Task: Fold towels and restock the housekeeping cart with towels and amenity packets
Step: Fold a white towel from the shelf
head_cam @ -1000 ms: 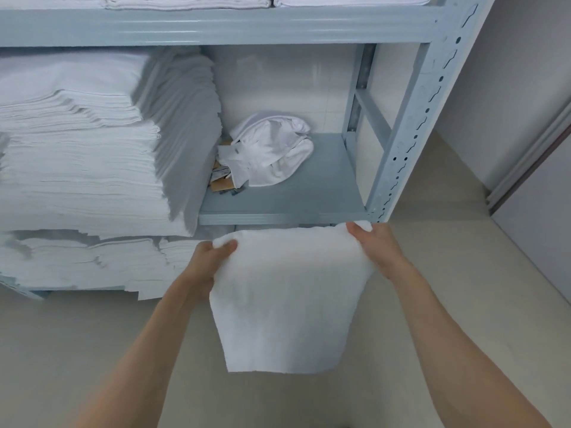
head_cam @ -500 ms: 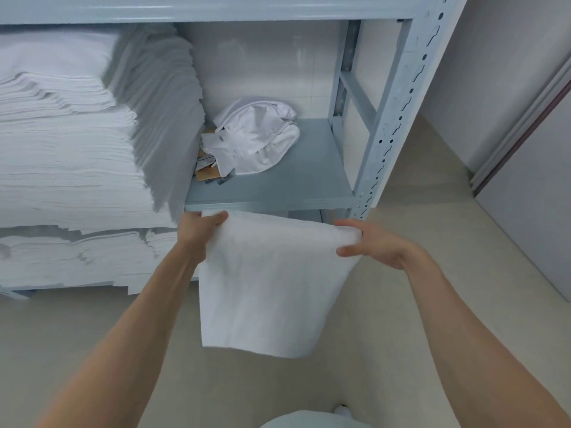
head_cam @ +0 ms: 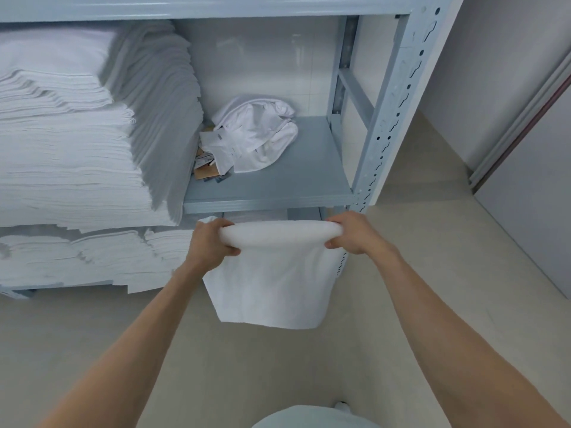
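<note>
Head view: white towel [head_cam: 272,273] held in mid-air before the shelf [head_cam: 272,193], just below its front edge. Left hand [head_cam: 210,245] and right hand [head_cam: 349,234] each curled tight around an end of the folded top edge, probably keeping it taut so the cloth hangs square for folding.

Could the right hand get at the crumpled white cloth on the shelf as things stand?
Probably not right away: the right hand grips one end of the towel, so it is occupied. The way itself looks free, since the crumpled cloth lies on the open shelf with nothing before it.
</note>
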